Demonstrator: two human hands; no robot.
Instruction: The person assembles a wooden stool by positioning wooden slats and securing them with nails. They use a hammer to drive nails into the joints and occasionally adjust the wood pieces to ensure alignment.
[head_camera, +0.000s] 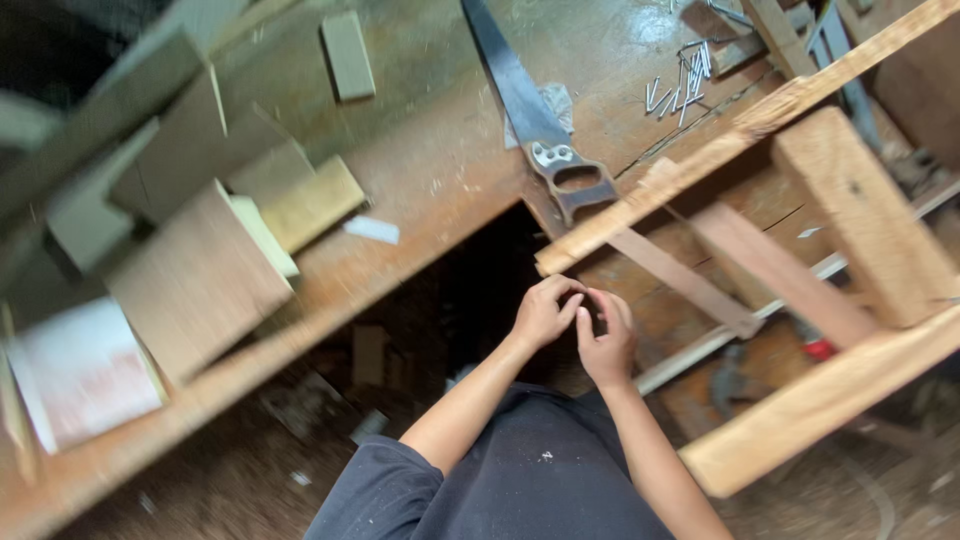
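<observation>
Head view is showing both hands meeting just below the near end of a long wooden slat (740, 130). Left hand (543, 312) is curling its fingers against the right hand (606, 340), fingertips touching; whether anything is pinched between them I cannot tell. Just above the hands, a handsaw (535, 120) is lying on the workbench (420, 190); loose nails (680, 85) are lying farther up, right of the saw blade.
</observation>
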